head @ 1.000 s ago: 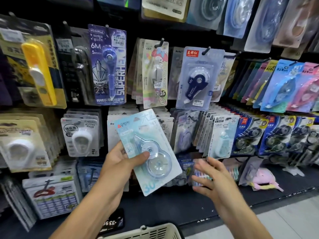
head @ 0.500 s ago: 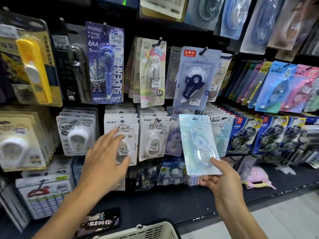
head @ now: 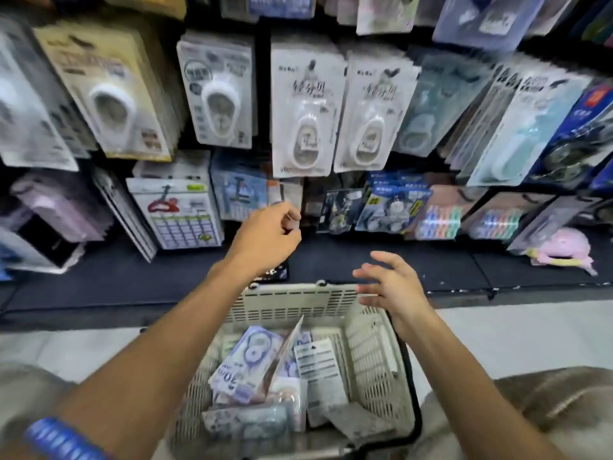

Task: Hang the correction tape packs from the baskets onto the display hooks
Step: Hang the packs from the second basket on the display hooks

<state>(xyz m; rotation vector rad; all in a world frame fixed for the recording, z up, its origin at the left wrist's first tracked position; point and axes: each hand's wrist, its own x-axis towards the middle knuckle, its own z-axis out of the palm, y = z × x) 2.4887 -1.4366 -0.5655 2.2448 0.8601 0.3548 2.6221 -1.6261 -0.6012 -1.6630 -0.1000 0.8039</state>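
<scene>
A cream plastic basket [head: 288, 302] stands on the floor between my knees. It holds several correction tape packs, with a purple-and-white pack [head: 247, 358] leaning on top. My left hand [head: 268, 235] hovers above the basket's far rim, fingers loosely curled and holding nothing. To its right, my right hand [head: 389, 285] is over the rim with its fingers spread and nothing in it. Display hooks above carry rows of packs: white ones [head: 306, 111] in the middle and a pale blue one [head: 438, 104] to the right.
A dark shelf ledge [head: 365, 263] runs behind the basket, with small tape packs [head: 391, 207] standing on it and a pink toy [head: 564, 249] lying at the right. More packs hang at the left [head: 112, 91]. The floor [head: 497, 336] is pale tile.
The view has tilted down from the hooks to the basket. My right hand no longer holds the pale blue pack, and both hands have dropped toward the basket.
</scene>
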